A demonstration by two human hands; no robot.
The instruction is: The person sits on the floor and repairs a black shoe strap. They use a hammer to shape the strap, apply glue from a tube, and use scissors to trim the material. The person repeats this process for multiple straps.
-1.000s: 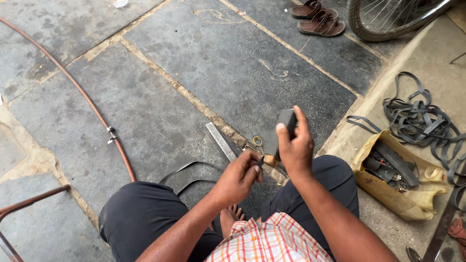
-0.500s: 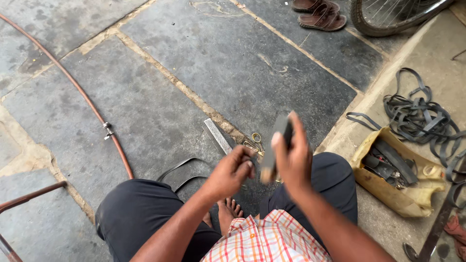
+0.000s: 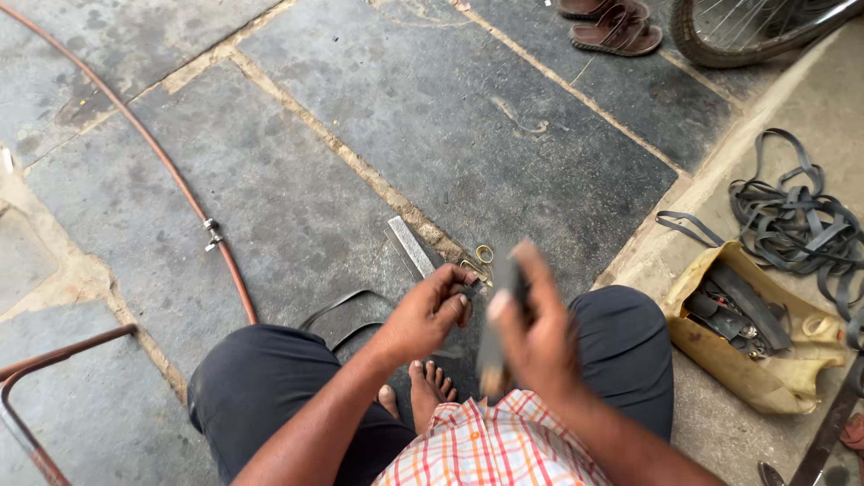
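Closer now, my right hand [image 3: 540,337] grips a blurred dark tool [image 3: 500,315], perhaps a hammer; at nine o'clock, left hand [image 3: 427,310] pinches a small piece.

Two hands are in view: the left hand [image 3: 427,315] and the right hand [image 3: 535,337], the latter blurred around one dark tool [image 3: 499,315]. One flat metal file [image 3: 411,249] lies just beyond the left fingertips [image 3: 463,286], with one pair of brass-handled scissors [image 3: 479,261] beside it. One reddish hose [image 3: 162,162] runs well to the left of the fingers. Two sandals [image 3: 612,22] and one bicycle wheel [image 3: 756,31] lie far beyond them. One tan bag [image 3: 720,355] and one heap of black rubber strips [image 3: 796,225] lie to the right.
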